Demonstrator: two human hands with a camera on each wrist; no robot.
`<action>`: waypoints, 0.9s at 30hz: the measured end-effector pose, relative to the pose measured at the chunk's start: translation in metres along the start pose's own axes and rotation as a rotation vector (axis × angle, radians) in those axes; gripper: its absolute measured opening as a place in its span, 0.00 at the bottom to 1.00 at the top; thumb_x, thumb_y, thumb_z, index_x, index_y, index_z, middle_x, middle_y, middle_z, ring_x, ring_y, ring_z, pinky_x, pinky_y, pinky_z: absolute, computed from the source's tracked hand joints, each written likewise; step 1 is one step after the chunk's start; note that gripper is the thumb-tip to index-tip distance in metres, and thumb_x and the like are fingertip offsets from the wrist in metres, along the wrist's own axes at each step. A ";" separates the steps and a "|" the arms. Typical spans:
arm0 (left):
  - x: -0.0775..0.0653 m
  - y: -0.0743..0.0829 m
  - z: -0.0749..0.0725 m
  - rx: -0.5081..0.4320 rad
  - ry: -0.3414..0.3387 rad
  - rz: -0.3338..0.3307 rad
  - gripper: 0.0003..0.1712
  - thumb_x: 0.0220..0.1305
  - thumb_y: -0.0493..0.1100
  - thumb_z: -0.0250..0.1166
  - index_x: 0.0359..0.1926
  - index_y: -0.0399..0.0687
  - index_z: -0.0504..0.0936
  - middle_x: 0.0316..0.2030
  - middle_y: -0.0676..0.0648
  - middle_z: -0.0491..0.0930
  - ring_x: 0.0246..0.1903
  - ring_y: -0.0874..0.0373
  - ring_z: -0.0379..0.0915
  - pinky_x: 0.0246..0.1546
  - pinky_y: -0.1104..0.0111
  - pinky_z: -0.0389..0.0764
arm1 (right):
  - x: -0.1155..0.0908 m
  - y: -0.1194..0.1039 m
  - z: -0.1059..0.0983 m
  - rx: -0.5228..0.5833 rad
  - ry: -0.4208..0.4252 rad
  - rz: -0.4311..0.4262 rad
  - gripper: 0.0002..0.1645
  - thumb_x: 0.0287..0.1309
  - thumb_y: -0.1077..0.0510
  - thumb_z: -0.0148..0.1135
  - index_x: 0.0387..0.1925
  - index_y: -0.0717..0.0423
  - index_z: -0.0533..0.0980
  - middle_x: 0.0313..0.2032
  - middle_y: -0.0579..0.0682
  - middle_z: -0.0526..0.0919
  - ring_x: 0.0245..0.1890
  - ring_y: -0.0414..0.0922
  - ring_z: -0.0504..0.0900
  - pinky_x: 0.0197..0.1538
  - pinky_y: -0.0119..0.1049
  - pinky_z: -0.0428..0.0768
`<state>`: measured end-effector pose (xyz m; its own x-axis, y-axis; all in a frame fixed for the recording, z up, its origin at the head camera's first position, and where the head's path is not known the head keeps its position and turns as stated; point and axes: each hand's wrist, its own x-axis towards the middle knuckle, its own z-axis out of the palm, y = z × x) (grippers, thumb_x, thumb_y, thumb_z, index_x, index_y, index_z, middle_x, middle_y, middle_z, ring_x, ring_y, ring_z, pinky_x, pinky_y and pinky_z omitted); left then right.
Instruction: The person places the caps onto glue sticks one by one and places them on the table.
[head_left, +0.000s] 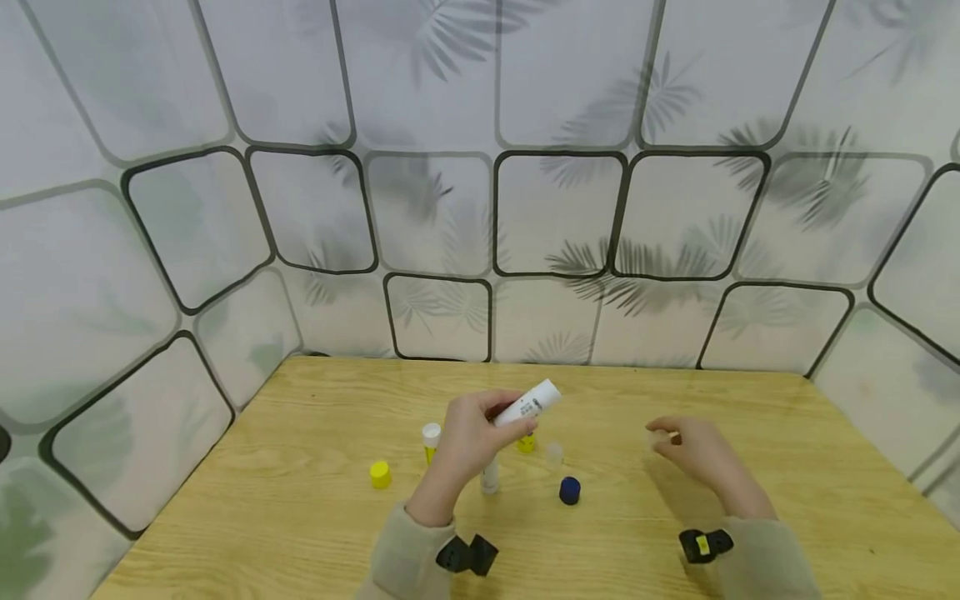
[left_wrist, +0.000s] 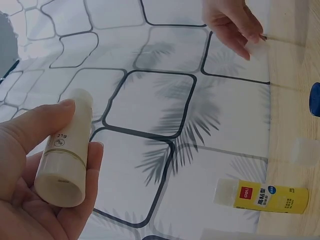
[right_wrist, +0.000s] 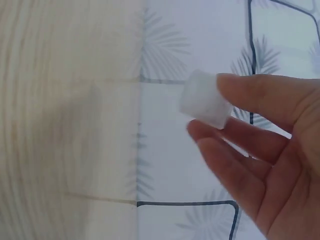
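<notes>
My left hand [head_left: 467, 437] grips a white glue stick [head_left: 529, 402] tilted above the table, its thumb lying along the barrel; small print reading 21g shows in the left wrist view. Off to the right, my right hand [head_left: 701, 458] pinches a translucent cap [right_wrist: 206, 99] between thumb and fingers, above the table. Beyond the left hand stands a yellow glue stick [left_wrist: 272, 196] with a pale top, partly hidden in the head view. Near it on the table are a second translucent cap [head_left: 555, 452] and a dark blue cap [head_left: 570, 490].
A yellow cap [head_left: 380, 474] lies left of the left hand, near another yellow glue stick [head_left: 431, 442] with a white top. A whitish tube [head_left: 490, 477] stands partly behind the left wrist. Patterned curtains [head_left: 555, 317] border the wooden table [head_left: 300, 517] at the back and sides.
</notes>
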<state>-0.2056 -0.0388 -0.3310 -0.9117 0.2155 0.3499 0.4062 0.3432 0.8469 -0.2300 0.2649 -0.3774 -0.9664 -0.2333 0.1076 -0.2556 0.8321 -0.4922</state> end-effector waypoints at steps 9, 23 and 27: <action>0.000 0.000 0.000 -0.007 -0.001 0.015 0.18 0.48 0.44 0.68 0.42 0.43 0.81 0.36 0.46 0.80 0.30 0.59 0.74 0.28 0.70 0.76 | -0.001 -0.027 -0.007 0.066 0.196 -0.111 0.20 0.55 0.57 0.58 0.49 0.62 0.73 0.39 0.59 0.79 0.37 0.54 0.78 0.35 0.45 0.77; -0.001 0.000 0.004 -0.003 -0.040 0.019 0.18 0.49 0.44 0.68 0.43 0.45 0.81 0.36 0.45 0.80 0.31 0.59 0.74 0.27 0.71 0.76 | -0.017 -0.077 -0.011 0.361 0.392 -0.336 0.16 0.51 0.68 0.59 0.44 0.63 0.75 0.37 0.56 0.80 0.35 0.37 0.79 0.34 0.26 0.77; -0.001 0.001 0.005 -0.017 -0.053 0.002 0.18 0.49 0.43 0.68 0.43 0.46 0.81 0.36 0.47 0.79 0.32 0.60 0.74 0.28 0.71 0.76 | -0.019 -0.082 -0.010 0.432 0.415 -0.344 0.16 0.51 0.69 0.59 0.44 0.65 0.75 0.37 0.57 0.80 0.35 0.36 0.79 0.33 0.27 0.77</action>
<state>-0.2040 -0.0339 -0.3325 -0.9060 0.2645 0.3305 0.4066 0.3271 0.8530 -0.1907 0.2061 -0.3303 -0.7840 -0.1641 0.5986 -0.5995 0.4504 -0.6617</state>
